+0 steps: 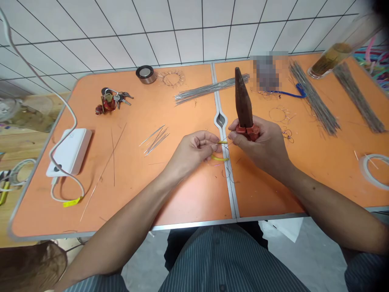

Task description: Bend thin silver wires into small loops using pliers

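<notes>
Left hand (191, 153): fingers (203, 140) closed in a tight pinch on yellow wire (220, 158), which lies at that hand's 3 o'clock over the table's centre seam (224, 170). Right hand (258, 145) curled firmly round red-handled pliers (243, 97), nose upright; both hands close together, steady.

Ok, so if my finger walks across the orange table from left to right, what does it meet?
White rectangular power bank → silver keys on a ring → thin silver wires → left hand → right hand → long grey wire bundle → clear tape roll
</notes>
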Available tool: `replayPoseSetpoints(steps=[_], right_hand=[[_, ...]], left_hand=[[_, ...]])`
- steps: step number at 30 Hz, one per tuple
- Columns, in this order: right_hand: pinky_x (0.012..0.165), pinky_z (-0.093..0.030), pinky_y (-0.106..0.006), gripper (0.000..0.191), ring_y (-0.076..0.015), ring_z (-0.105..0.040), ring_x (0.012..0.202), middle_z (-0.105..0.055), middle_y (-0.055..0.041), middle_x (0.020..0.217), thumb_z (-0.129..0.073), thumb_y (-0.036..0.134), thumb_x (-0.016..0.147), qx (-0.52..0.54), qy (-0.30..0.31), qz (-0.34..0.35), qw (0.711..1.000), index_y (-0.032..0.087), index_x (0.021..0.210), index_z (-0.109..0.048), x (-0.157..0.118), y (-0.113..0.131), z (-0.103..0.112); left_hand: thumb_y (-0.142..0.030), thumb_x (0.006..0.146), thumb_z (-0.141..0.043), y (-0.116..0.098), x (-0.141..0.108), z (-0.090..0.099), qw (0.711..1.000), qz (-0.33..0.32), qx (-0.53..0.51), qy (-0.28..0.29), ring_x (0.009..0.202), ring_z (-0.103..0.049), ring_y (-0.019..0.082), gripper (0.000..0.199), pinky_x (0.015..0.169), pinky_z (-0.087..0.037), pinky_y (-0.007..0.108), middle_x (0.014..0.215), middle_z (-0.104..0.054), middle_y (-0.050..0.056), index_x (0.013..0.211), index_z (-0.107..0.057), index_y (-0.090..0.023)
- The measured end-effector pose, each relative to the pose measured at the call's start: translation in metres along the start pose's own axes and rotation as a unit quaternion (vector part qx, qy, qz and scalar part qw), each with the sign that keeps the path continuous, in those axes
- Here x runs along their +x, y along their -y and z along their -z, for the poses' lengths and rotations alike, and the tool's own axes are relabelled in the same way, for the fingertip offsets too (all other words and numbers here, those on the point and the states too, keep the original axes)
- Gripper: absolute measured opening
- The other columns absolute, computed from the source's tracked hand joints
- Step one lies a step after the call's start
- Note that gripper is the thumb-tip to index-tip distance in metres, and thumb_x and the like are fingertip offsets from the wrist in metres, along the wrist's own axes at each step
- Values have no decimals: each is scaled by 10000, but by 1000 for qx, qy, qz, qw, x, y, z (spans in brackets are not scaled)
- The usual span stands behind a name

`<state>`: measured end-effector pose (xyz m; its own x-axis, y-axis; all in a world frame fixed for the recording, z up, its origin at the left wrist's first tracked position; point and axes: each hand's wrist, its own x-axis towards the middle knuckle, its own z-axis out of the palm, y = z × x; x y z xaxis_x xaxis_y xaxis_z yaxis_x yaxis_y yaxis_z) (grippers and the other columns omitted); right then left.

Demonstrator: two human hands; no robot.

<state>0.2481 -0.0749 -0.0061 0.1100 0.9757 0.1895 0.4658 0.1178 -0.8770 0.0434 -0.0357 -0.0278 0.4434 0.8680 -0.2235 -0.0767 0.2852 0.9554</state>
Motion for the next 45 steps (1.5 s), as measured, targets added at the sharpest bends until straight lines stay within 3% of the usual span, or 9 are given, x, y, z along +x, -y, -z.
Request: replayPoseSetpoints(steps=[3, 11, 20, 27, 35, 40, 45], right_hand=[[629, -455, -316, 81, -170, -580, 706, -691, -4, 812, -740, 251, 917, -19, -7, 1, 1000, 245, 989, -777, 0, -2, 0], [622, -382, -312, 73, -141, -496, 661, -625, 28, 748, -704, 206, 909, -25, 41, 11, 999, 241, 948, -755, 0, -5, -1], [640, -384, -300, 167, -142, -506, 661, -637, 24, 741, -650, 145, 878, -69, 66, 33, 995, 232, 957, -768, 0, -3, -1], [605, -327, -286, 169, -110, -411, 605, -495, 68, 642, -641, 84, 824, -49, 88, 53, 994, 210, 881, -737, -1, -5, -6], [612, -345, -291, 148, -125, -482, 648, -585, 42, 707, -699, 111, 840, 31, 97, 6, 995, 207, 929, -769, 5, -4, -1], [619, -398, -294, 119, -146, -571, 711, -680, -2, 810, -773, 155, 836, 123, 113, -51, 985, 202, 945, -757, 10, -9, -1], [551, -364, -272, 163, -112, -497, 623, -634, 24, 743, -779, 157, 834, 145, 124, -76, 979, 192, 992, -757, 11, -9, -2]], left_hand=[[-245, 816, -863, 3, 0, 0, 998, -18, 51, -17, 643, -636, 125, 105, 606, -500, 249, 798, -783, 62, 854, -814, -161], [-240, 881, -794, 4, -3, -4, 989, -74, 119, -43, 629, -562, 124, 99, 598, -417, 257, 740, -725, 21, 799, -769, -192], [-213, 934, -698, 7, -7, -5, 978, -97, 183, -31, 625, -492, 122, 126, 590, -368, 266, 717, -650, -6, 812, -721, -191], [-180, 943, -655, 13, -4, -4, 974, -103, 201, -20, 656, -533, 132, 128, 604, -393, 270, 769, -714, 18, 835, -723, -183], [-194, 954, -668, 5, -6, -6, 983, -77, 165, -33, 600, -544, 119, 115, 571, -403, 244, 753, -738, 17, 839, -676, -187], [-211, 968, -676, 0, -5, -4, 989, -51, 140, -6, 665, -626, 136, 111, 631, -443, 245, 765, -768, 36, 863, -697, -180], [-245, 914, -739, -3, -2, 1, 993, -17, 116, 30, 689, -651, 147, 114, 692, -489, 274, 751, -764, 40, 875, -805, -160]])
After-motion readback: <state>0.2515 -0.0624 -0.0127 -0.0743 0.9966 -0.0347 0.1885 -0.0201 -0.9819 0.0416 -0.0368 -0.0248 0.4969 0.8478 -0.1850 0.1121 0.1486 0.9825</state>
